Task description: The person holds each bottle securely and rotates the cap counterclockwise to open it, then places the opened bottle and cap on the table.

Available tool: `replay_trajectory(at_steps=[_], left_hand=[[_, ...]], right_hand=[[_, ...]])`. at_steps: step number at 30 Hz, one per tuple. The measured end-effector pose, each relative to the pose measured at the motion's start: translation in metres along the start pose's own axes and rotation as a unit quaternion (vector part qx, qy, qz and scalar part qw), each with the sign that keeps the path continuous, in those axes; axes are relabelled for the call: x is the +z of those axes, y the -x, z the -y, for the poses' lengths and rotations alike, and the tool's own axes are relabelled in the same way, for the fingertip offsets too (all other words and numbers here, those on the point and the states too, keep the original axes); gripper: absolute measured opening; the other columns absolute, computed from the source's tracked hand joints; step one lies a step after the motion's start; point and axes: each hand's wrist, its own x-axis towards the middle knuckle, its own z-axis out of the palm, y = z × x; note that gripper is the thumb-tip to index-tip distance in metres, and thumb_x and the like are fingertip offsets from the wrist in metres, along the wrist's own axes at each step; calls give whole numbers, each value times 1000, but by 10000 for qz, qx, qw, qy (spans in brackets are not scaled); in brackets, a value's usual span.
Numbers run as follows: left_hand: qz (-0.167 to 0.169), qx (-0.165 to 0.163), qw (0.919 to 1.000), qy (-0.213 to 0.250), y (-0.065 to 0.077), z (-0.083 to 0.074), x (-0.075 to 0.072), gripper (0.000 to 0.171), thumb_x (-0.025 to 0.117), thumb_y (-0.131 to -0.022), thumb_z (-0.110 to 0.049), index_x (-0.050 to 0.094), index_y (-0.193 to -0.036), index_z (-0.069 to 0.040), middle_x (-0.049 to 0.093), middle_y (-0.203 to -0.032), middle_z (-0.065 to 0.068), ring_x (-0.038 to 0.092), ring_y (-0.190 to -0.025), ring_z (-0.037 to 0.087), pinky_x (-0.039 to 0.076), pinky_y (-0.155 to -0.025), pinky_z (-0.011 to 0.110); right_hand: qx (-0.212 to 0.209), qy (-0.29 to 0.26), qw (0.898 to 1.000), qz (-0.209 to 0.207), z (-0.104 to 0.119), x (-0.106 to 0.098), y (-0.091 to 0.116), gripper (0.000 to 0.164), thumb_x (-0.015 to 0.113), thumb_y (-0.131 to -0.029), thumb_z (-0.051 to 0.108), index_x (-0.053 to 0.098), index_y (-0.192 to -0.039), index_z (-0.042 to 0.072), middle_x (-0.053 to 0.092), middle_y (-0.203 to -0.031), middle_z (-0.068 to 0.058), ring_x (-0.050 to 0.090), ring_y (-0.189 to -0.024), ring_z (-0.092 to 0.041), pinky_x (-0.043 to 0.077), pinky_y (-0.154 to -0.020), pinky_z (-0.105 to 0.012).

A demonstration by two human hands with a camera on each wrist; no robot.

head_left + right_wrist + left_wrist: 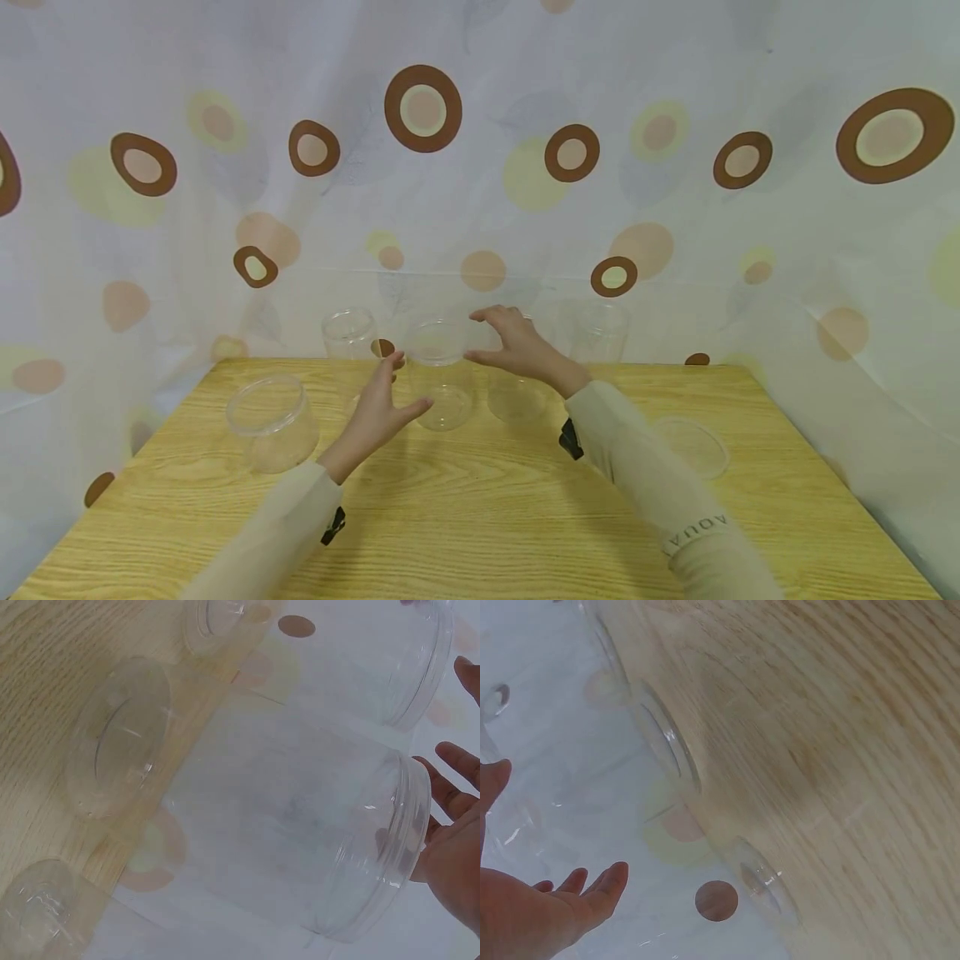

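My left hand (377, 414) is raised over the table with thumb and fingers spread apart, nothing held. A tall clear plastic jar (440, 387) stands just beyond its thumb, and another tall jar (348, 354) stands behind its fingers. My right hand (519, 346) is also spread, thumb and fingers pointing left near the top of the tall jars. It partly covers a third tall jar (517, 400). In the right wrist view, the right fingers (442, 791) are close beside a jar's rim (409, 832); whether they touch it I cannot tell.
A short, wide clear jar (273, 429) stands at the left. Behind my right forearm is one more tall jar (600, 333). A clear round disc or ring (693, 447) lies right of that sleeve on the wooden table (465, 533). Patterned cloth (480, 200) hangs behind.
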Motion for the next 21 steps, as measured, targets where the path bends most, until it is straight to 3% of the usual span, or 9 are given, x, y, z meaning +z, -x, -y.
replay_trajectory(at_steps=[5, 14, 21], left_hand=[[0, -327, 9993, 160, -9, 3, 6, 84, 70, -81, -25, 17, -143, -2, 32, -143, 20, 35, -127, 41, 35, -101, 53], [176, -625, 9973, 344, -21, 9, 13, 88, 72, -79, -24, 15, -143, -5, 30, -143, 21, 32, -130, 41, 32, -102, 55], [258, -710, 9958, 511, -27, 15, 16, 96, 75, -76, -26, 10, -144, -5, 29, -143, 24, 34, -127, 45, 37, -99, 54]], right_hand=[[43, 285, 9995, 136, 4, 2, -7, 65, 60, -85, 44, 42, -134, 5, 45, -135, -14, 38, -125, -35, 30, -100, -58], [370, 624, 9963, 459, 6, 8, -17, 76, 59, -82, 52, 38, -137, 5, 44, -137, -12, 38, -125, -34, 27, -101, -57], [423, 698, 9950, 567, 8, 11, -20, 79, 60, -81, 54, 36, -138, 5, 43, -139, -11, 37, -127, -34, 24, -104, -57]])
